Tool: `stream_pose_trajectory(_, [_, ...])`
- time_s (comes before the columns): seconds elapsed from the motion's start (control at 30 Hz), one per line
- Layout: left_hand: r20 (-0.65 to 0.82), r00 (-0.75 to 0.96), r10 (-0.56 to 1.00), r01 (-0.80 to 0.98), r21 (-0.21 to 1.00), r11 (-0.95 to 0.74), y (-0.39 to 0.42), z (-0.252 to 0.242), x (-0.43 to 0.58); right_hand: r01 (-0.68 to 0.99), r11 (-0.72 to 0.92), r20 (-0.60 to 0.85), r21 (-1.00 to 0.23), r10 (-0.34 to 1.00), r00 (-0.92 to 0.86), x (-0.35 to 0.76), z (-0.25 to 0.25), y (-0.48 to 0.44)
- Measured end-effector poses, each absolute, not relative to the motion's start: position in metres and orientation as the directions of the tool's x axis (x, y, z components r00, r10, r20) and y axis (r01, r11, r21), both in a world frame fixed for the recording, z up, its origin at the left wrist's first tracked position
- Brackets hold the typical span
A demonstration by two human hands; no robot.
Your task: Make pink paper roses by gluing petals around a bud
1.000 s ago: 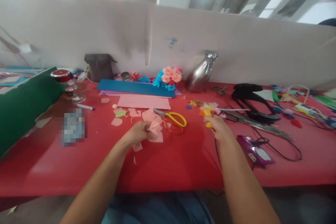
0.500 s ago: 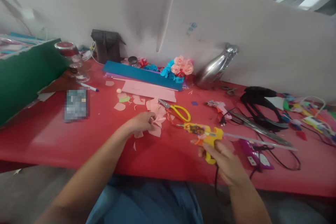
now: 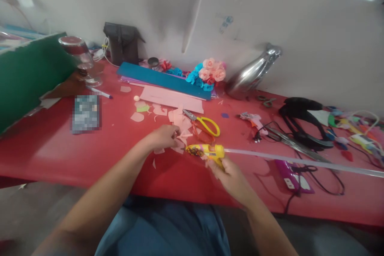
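My right hand [image 3: 226,174] is wrapped round the handle of a yellow hot glue gun [image 3: 214,151]. A long clear glue stick [image 3: 270,157] juts from the gun's back end toward the right. The gun's nozzle points left, close to my left hand [image 3: 165,138]. My left hand is closed with its fingertips on a pink paper petal [image 3: 179,145]; just where they grip is partly hidden. Beyond the fingers lies a pile of pink petals [image 3: 177,118]. Scissors with yellow handles [image 3: 207,125] lie beside the pile.
On the red table [image 3: 129,168] lie pink paper strips [image 3: 171,99], a blue sheet [image 3: 162,81] and paper flowers [image 3: 210,73]. A steel jug [image 3: 252,73] stands by the wall. Right are a purple power strip [image 3: 289,178] and cords; left, a glass jar [image 3: 85,64] and green box [image 3: 30,82].
My right hand has brought the glue gun left, so its nozzle is now near the petal at my left fingers. My left hand has stayed nearly in place. The view has shifted slightly.
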State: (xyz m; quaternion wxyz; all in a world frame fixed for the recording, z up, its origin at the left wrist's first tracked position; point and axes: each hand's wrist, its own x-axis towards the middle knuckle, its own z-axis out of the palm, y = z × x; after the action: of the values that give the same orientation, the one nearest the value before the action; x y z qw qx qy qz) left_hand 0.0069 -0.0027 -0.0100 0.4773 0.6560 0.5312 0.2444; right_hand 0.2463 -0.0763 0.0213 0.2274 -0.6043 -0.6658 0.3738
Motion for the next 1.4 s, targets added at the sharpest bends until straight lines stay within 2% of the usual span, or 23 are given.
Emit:
stream_pose_trajectory(0.2, [-0.197, 0.334, 0.922, 0.521, 0.853, -0.006, -0.002, -0.011, 0.007, 0.661, 0.025, -0.164, -0.75, 0.961, -0.222, 0.242, 0.016, -0.072])
stream_pose_trajectory(0.3, [-0.186, 0.332, 0.925, 0.526, 0.85, -0.018, -0.002, -0.011, 0.006, 0.712, 0.025, -0.189, -0.701, 0.957, -0.221, 0.242, 0.016, -0.071])
stream_pose_trajectory(0.5, [-0.279, 0.363, 0.889, 0.582, 0.813, 0.017, -0.005, -0.005, 0.005, 0.732, 0.058, -0.19, -0.679, 0.949, -0.251, 0.241, 0.02, -0.071])
stream_pose_trajectory(0.63, [-0.286, 0.361, 0.888, 0.596, 0.802, 0.016, -0.005, -0.004, 0.005, 0.756, 0.062, -0.174, -0.652, 0.958, -0.228, 0.24, 0.022, -0.07])
stream_pose_trajectory(0.87, [-0.267, 0.335, 0.904, 0.578, 0.816, 0.026, -0.006, -0.005, 0.006, 0.742, 0.095, -0.106, -0.664, 0.97, -0.219, 0.241, 0.02, -0.067])
stream_pose_trajectory(1.07, [-0.261, 0.327, 0.908, 0.584, 0.811, 0.023, -0.007, -0.001, 0.007, 0.769, 0.081, -0.124, -0.634, 0.971, -0.204, 0.239, 0.02, -0.064])
stream_pose_trajectory(1.4, [-0.269, 0.314, 0.911, 0.576, 0.816, 0.042, -0.007, 0.0, 0.007, 0.74, 0.077, -0.102, -0.669, 0.976, -0.194, 0.239, 0.018, -0.061])
